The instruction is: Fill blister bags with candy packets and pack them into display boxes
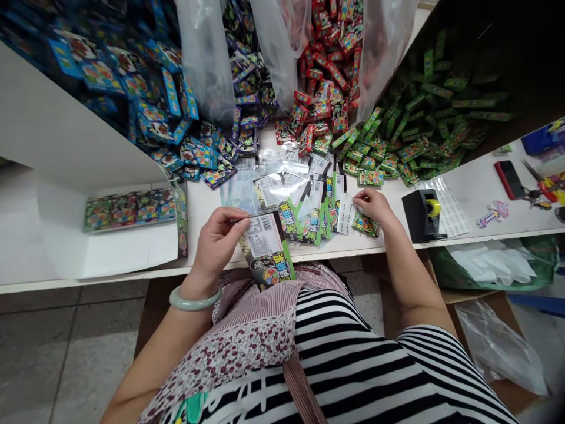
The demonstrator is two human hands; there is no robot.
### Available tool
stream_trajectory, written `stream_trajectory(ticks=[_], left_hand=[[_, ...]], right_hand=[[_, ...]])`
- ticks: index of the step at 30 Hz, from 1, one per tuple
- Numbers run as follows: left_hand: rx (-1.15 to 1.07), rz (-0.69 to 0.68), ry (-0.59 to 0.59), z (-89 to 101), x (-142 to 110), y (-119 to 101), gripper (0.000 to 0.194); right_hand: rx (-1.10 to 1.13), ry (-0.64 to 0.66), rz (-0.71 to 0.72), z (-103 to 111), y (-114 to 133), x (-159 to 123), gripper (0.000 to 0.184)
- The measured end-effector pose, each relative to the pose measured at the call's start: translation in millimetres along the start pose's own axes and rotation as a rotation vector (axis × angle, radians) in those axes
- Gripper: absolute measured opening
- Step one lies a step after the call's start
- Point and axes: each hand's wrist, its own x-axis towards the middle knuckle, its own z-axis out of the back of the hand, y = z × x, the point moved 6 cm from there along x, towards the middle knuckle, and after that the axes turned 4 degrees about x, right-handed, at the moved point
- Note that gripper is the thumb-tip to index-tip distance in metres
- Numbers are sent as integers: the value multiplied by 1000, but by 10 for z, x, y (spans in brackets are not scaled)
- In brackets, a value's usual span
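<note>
My left hand (218, 238) is closed on a clear printed bag (267, 250) with a barcode label, holding it at the table's near edge over my lap. My right hand (373, 206) rests on the table with fingers curled, pinching a small green packet (365, 224). Between the hands lies a spread of more clear printed bags (286, 188). Behind them are heaps of small packets: blue (150, 94), purple (247, 100), red (329, 76) and green (424, 129).
A white open box (110, 247) holding a row of packets stands at the left. A black tape dispenser (422, 215), a sticker sheet (452, 209), a red phone (509, 179), scissors and keys lie at the right. Clear plastic sacks (207, 53) hang over the heaps.
</note>
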Motion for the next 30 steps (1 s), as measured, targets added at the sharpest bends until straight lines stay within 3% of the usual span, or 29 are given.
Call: stream_trajectory(ticks=[6, 9, 11, 13, 16, 19, 24, 30], left_hand=[[-28, -7, 3, 8, -33, -1, 19], [-56, -32, 8, -30, -39, -33, 20], [-61, -59, 28, -76, -36, -87, 19], [-55, -99, 59, -122, -34, -162, 17], [-32, -154, 104, -163, -47, -265, 13], [-14, -183, 115, -153, -81, -314, 9], [-34, -199, 115, -97, -120, -314, 5], [-49, -177, 145, -110, -99, -303, 14]], right_hand=[[187, 59, -75, 126, -14, -61, 32], [407, 167, -111, 175, 184, -200, 45], [476, 280, 1, 105, 573, -329, 46], [481, 431, 195, -67, 1127, -497, 40], [417, 662, 426, -459, 1934, -757, 39], [261, 764, 556, -854, 2409, -862, 42], [86, 853, 439, -1234, 2448, -760, 38], [7, 816, 396, -1250, 2457, -742, 29]])
